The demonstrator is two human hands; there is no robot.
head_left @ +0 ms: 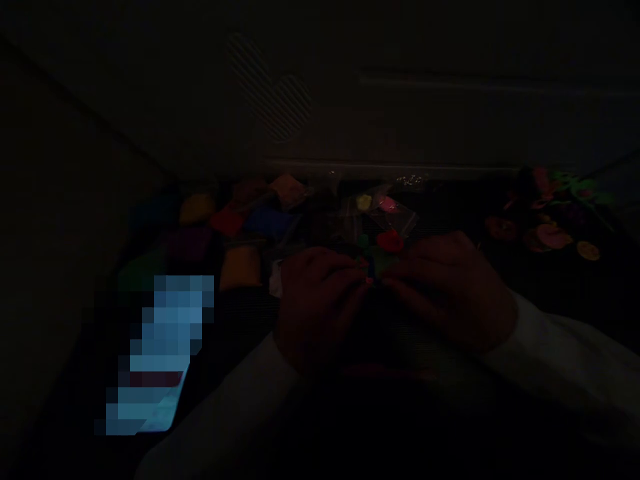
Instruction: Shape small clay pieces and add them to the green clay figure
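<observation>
Green piece (384,259), left hand (316,297) and right hand (453,293) at opposite edges, each grip pinched shut on it

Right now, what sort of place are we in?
Probably a dimly lit craft table: clear bags hold coloured lumps, small bright shapes lie at right, and a screen glows at left.

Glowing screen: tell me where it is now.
In the head view, the glowing screen lies at the lower left, just left of the left sleeve and nearer the person than the green packet.
</observation>
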